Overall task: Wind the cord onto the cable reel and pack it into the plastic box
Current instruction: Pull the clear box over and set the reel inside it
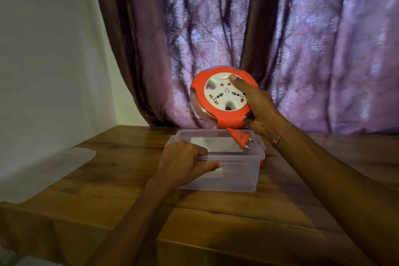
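Your right hand (pixel 258 107) grips the reel (pixel 222 97) by its right edge, thumb laid across the white socket face and fingers curled behind the orange rim. The reel hangs tilted in the air above the far side of the box (pixel 218 170), its face turned toward you. The cord appears fully wound; only a short tail and the plug (pixel 306 139) dangle below, the plug's pins pointing down over the box's far right corner. Your left hand (pixel 185 162) holds the box's near left rim, fingers curled over the edge and thumb stretched along the near wall. The box stands open on the table (pixel 216 218); its lid (pixel 49 170) lies well apart at the left.

The reel is a rigid plastic shell, probably moderately heavy with wound cord and smooth enough to slip. Keep hold across the rim, where the orange band gives purchase. The box looks light and thin-walled, so it would likely slide unless steadied. The loose plug may catch on the rim; guide it in first.
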